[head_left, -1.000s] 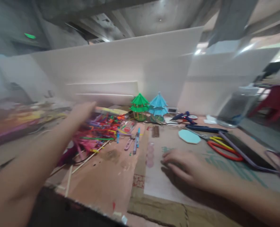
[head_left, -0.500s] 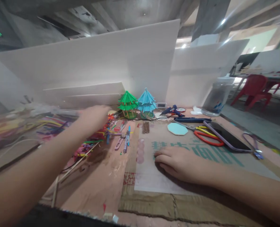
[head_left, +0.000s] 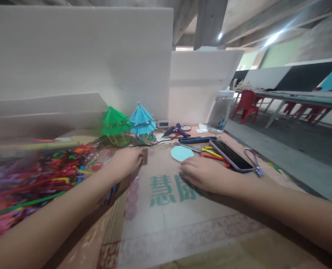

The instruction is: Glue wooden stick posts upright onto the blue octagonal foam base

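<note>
Brown cardboard (head_left: 114, 220) nearest, under a pale printed sheet (head_left: 160, 231) with green characters. On that sheet, the right hand (head_left: 203, 173), palm down, fingers loosely bent, nothing seen in its grasp, just beside a pale-blue octagon (head_left: 182, 153); cannot tell if touching. To the left, the left hand (head_left: 126, 160), fingers curled in at a little row of thin brown sticks (head_left: 145, 157) near the sheet's far left corner; cannot tell whether closed on them or merely touching. Look light, stiff and dry, apt to splay under a loose pinch or snap if bent; best taken across the middle, squeezed gently from both sides. As for the octagon, looks flat, light and fairly stiff, best lifted by an edge. Farther left, a blurred heap of bright fuzzy strips (head_left: 42, 175); to the right, scissors (head_left: 201, 150) beside a phone (head_left: 230, 155). Beyond, green (head_left: 115, 123) and blue (head_left: 142, 121) tiered-roof models, a glue gun (head_left: 177, 130), a clear bottle (head_left: 220, 112), then white panels (head_left: 79, 52).
</note>
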The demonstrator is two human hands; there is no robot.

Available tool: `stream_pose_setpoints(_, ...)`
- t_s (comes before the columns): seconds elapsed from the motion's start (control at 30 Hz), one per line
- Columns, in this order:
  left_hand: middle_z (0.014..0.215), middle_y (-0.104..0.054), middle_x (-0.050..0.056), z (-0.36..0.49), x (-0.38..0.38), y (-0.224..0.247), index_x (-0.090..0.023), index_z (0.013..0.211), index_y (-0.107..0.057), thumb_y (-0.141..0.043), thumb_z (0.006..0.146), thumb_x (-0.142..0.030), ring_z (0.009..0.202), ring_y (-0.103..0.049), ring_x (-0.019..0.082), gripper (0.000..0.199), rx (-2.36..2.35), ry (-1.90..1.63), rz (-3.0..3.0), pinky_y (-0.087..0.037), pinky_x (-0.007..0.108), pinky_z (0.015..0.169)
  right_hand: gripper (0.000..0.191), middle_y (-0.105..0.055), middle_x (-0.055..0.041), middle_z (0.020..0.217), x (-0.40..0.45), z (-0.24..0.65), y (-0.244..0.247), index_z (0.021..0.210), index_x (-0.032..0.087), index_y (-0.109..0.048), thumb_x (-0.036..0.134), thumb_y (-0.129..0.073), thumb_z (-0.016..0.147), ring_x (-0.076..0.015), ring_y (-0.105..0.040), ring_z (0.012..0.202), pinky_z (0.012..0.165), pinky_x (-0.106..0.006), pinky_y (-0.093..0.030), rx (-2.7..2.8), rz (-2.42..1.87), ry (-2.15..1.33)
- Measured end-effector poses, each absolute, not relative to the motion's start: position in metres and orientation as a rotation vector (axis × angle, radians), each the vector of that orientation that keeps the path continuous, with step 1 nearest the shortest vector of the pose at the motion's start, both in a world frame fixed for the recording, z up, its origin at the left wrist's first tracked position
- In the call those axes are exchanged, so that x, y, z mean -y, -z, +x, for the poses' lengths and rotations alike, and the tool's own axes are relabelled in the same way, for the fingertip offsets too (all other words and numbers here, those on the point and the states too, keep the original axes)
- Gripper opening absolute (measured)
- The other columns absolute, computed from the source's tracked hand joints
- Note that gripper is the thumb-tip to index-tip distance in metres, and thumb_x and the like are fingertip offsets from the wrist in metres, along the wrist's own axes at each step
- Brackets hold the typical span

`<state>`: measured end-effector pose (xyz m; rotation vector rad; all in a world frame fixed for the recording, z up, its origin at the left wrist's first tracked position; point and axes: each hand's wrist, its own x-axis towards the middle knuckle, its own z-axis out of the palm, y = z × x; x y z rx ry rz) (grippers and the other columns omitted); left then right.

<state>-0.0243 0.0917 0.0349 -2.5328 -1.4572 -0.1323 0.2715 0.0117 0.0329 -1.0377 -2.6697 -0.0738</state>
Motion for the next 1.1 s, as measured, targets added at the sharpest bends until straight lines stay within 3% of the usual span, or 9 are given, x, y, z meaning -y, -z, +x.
stream_pose_setpoints(0.13, 0.100, -0.074, 0.012, -0.026, -0.096, -0.029, -0.020, 0.099, -0.072, -0.047, 0.095, -0.025, 0.095, -0.069, 0.026, 0.026, 1.444, 0.228, -2.534, -0.053, 0.036, 0.084, 0.029, -0.074, -0.0168, 0.111, -0.045, 0.296, -0.061, 0.115, 0.014, -0.069, 0.028, -0.054, 0.094, -0.0298, -0.068, 0.099, 0.084, -0.037, -0.050, 2.457, -1.563, 0.126)
stream_pose_setpoints(0.2, 0.103, -0.073, 0.012, -0.025, -0.093, -0.026, -0.020, 0.103, -0.072, -0.046, 0.097, -0.026, 0.100, -0.068, 0.026, 0.027, 1.435, 0.269, -2.530, -0.052, 0.038, 0.089, 0.034, -0.073, -0.0131, 0.120, -0.067, 0.306, -0.072, 0.122, 0.020, -0.068, 0.035, -0.054, 0.095, -0.0286, -0.069, 0.101, 0.084, -0.034, -0.049, 2.376, -1.638, 0.092)
stream_pose_setpoints(0.4, 0.130, -0.065, 0.013, 0.025, -0.067, -0.014, -0.018, 0.115, -0.068, -0.048, 0.098, -0.030, 0.121, -0.061, 0.028, 0.028, 1.086, 0.397, -2.833, -0.048, 0.043, 0.104, 0.048, -0.072, -0.0140, 0.124, -0.157, 0.315, -0.069, 0.131, 0.018, -0.063, 0.039, -0.065, 0.088, -0.0293, -0.070, 0.104, 0.086, -0.030, -0.049, 2.258, -1.815, -0.136)
stream_pose_setpoints(0.53, 0.158, -0.041, 0.016, 0.074, -0.059, -0.005, -0.015, 0.148, -0.045, -0.052, 0.096, -0.053, 0.146, -0.038, 0.034, 0.065, 1.009, 0.443, -3.027, -0.034, 0.052, 0.119, 0.059, -0.072, -0.0209, 0.120, -0.203, 0.311, -0.051, 0.125, 0.010, -0.065, 0.050, -0.070, 0.083, -0.0327, -0.069, 0.105, 0.088, -0.034, -0.050, 2.218, -1.863, -0.175)
stream_pose_setpoints(0.63, 0.162, -0.035, 0.016, 0.085, -0.060, -0.004, -0.015, 0.153, -0.039, -0.046, 0.097, -0.060, 0.150, -0.030, 0.036, 0.072, 1.037, 0.349, -3.141, -0.031, 0.057, 0.120, 0.073, -0.070, -0.0173, 0.126, -0.220, 0.311, -0.040, 0.135, 0.012, -0.059, 0.058, -0.071, 0.080, -0.0297, -0.068, 0.110, 0.091, -0.032, -0.050, 2.237, -1.823, -0.239)
stream_pose_setpoints(0.73, 0.157, -0.044, 0.016, 0.077, -0.053, -0.009, -0.017, 0.147, -0.048, -0.052, 0.094, -0.061, 0.146, -0.037, 0.037, 0.069, 1.037, 0.338, -3.163, -0.033, 0.060, 0.119, 0.064, -0.072, -0.0119, 0.123, -0.231, 0.308, -0.033, 0.132, 0.015, -0.061, 0.054, -0.070, 0.082, -0.0254, -0.069, 0.106, 0.089, -0.029, -0.050, 2.271, -1.771, -0.306)
stream_pose_setpoints(0.93, 0.150, -0.053, 0.014, 0.041, -0.008, -0.007, -0.018, 0.142, -0.053, -0.051, 0.094, -0.063, 0.140, -0.047, 0.037, 0.066, 1.031, 0.329, -3.139, -0.042, 0.060, 0.113, 0.032, -0.075, -0.0189, 0.108, -0.235, 0.296, -0.039, 0.102, 0.011, -0.071, 0.034, -0.070, 0.080, -0.0330, -0.069, 0.102, 0.086, -0.034, -0.050, 2.218, -1.775, -0.296)
stream_pose_setpoints(1.1, 0.141, -0.062, 0.012, 0.013, 0.016, 0.007, -0.018, 0.137, -0.056, -0.058, 0.089, -0.065, 0.126, -0.059, 0.035, 0.066, 0.789, 0.359, -3.036, -0.048, 0.055, 0.105, 0.033, -0.076, -0.0154, 0.099, -0.224, 0.298, -0.054, 0.103, 0.011, -0.069, 0.035, -0.069, 0.080, -0.0292, -0.071, 0.091, 0.080, -0.035, -0.054, 2.048, -1.749, -0.351)
